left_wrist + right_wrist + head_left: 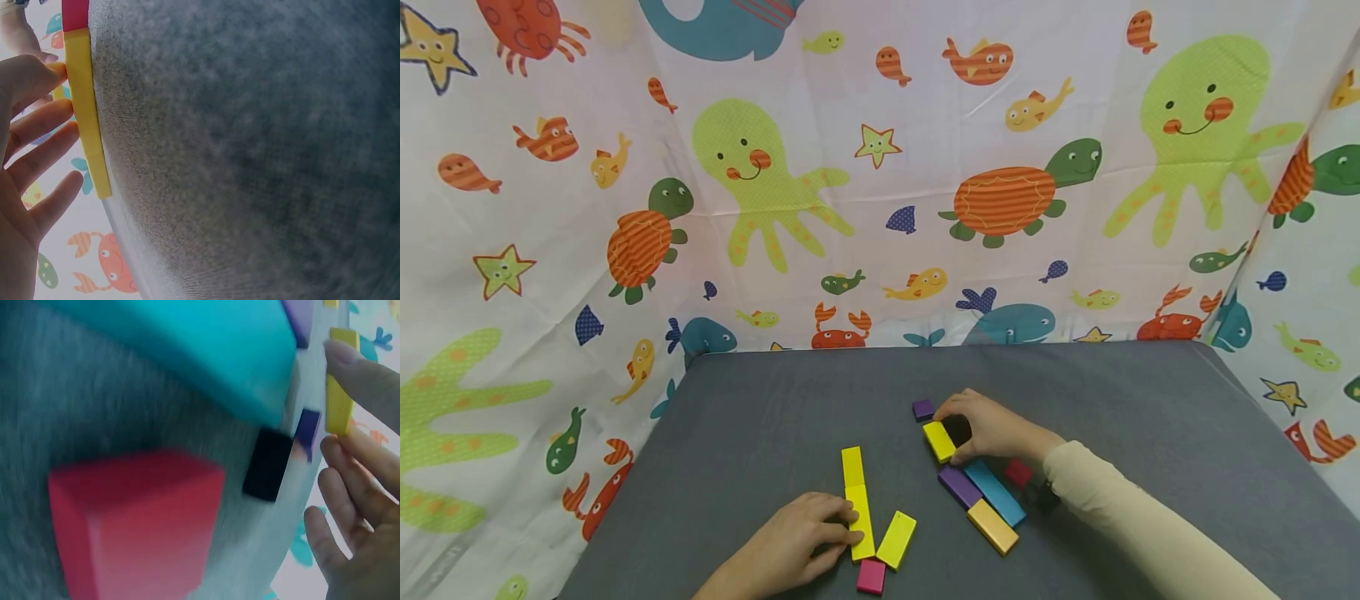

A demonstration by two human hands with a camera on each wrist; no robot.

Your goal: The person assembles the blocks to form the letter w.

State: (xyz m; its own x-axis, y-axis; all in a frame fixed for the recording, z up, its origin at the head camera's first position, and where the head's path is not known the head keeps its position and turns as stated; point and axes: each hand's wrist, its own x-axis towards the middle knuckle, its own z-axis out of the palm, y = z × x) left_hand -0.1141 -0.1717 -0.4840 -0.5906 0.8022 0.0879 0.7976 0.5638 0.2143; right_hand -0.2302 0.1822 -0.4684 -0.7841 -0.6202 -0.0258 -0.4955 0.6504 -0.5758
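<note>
yellow block (939, 441) pinched in the right hand (992, 429) fingers — left hand (797, 542) fingers, relaxed, touch the long yellow bar (859, 517).

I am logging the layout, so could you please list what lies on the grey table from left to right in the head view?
Left hand → long yellow block → short yellow block → purple flat block → orange-yellow block → red cube.
</note>
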